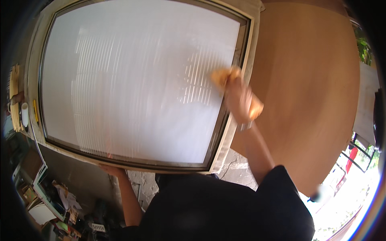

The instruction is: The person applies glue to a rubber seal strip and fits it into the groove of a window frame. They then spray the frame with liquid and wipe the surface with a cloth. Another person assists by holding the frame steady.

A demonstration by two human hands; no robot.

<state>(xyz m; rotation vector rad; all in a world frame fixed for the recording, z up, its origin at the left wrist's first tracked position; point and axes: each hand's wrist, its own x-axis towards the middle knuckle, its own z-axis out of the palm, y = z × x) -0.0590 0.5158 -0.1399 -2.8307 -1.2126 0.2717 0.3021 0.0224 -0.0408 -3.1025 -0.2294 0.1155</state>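
A large framed pane [152,80] with a whitish, reflective surface and a pale wooden frame [219,148] lies in front of me. Over its right border is my right hand [239,100], smeared by motion and closed round a bunched orange-yellow cloth [220,76]. The cloth sticks out on both sides of the hand; its far end is over the glass. My left hand [113,170] touches the frame's near edge, left of my body. Its fingers are partly hidden at that edge, so their grip does not show.
A brown board [305,88] stretches along the right. At the left edge are a yellow cutter-like tool [35,110], a white roll [25,114] and wooden strips [15,98]. Cluttered papers [66,201] sit lower left. Cracked floor [235,166] shows near my body.
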